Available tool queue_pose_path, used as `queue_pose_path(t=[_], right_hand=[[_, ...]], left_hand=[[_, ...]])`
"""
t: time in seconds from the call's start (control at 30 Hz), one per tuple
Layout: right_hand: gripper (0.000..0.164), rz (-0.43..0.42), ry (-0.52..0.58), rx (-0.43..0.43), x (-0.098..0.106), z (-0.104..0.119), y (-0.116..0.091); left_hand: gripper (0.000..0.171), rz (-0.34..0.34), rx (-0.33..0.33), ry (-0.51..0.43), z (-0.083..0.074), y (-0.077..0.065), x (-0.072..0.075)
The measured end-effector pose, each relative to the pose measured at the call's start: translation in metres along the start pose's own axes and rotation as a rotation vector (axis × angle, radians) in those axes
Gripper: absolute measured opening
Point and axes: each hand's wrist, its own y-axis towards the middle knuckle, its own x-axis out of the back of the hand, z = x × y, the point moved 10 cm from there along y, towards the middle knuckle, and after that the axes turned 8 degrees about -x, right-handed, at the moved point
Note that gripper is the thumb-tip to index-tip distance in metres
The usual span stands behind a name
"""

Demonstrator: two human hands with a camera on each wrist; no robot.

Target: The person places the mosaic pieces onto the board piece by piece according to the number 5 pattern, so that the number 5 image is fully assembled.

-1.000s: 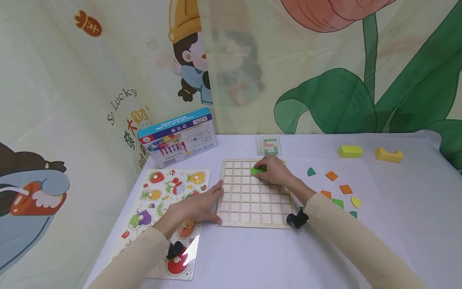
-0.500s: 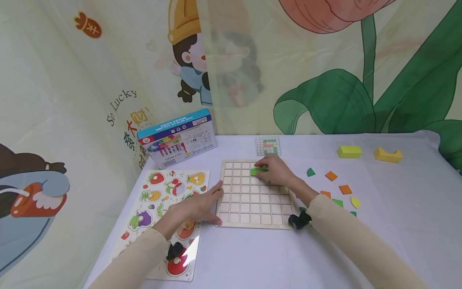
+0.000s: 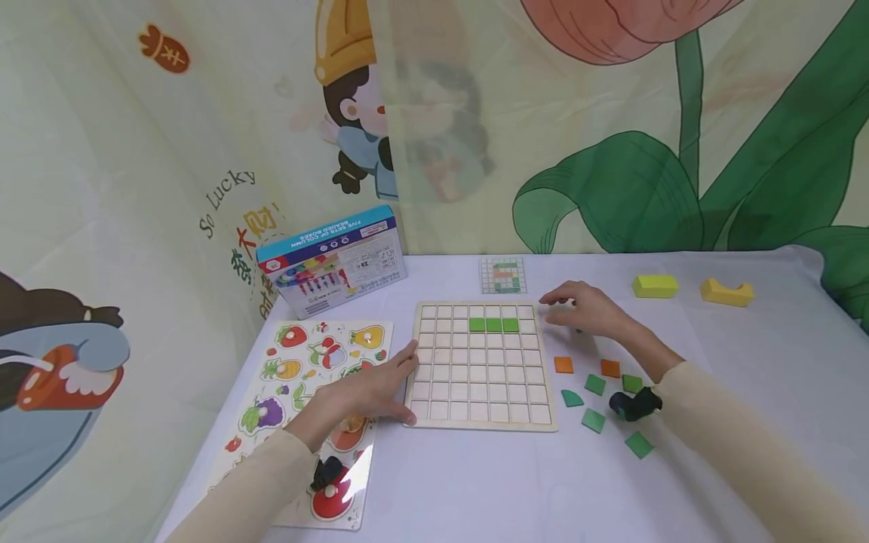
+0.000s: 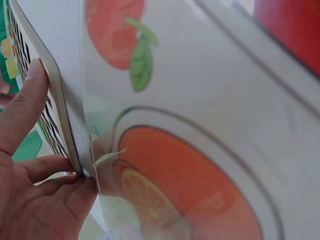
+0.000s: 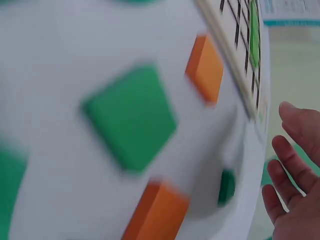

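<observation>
A wooden grid board lies flat on the table, with three green square tiles in a row near its top. Spread along its left edge, my left hand rests with fingers extended; the left wrist view shows its thumb at the board's rim. My right hand hovers just past the board's upper right corner, fingers relaxed and apart, holding nothing visible. Below it lie an orange tile, another orange tile, a green quarter-round piece and several green squares.
A fruit picture board lies left, partly under my left forearm. Behind it stands a cardboard box. A small pattern card lies beyond the grid. At back right are a yellow block and a notched yellow block.
My right hand has left the green tile on the board and moved right, over the loose pieces. Three green tiles now show in the row. The left hand stays put.
</observation>
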Motion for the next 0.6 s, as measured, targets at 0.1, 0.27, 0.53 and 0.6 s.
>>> queue_pose_path(t=[0.1,0.27,0.53,0.6], right_hand=[[0.040,0.014,-0.013,-0.039,0.009,-0.024,-0.005],[0.043,0.041,-0.006,-0.058,0.016,-0.049,-0.011],[0.044,0.073,0.036,-0.081,0.010,-0.065,-0.013],[0.041,0.069,0.033,-0.079,0.009,-0.065,-0.013]], left_hand=[[0.096,0.002,0.007,-0.003,0.000,0.000,0.000],[0.095,0.001,0.004,-0.005,0.000,-0.001,0.000],[0.096,-0.003,-0.010,-0.004,0.000,0.000,0.000],[0.096,-0.003,-0.011,-0.007,-0.001,0.000,0.000]])
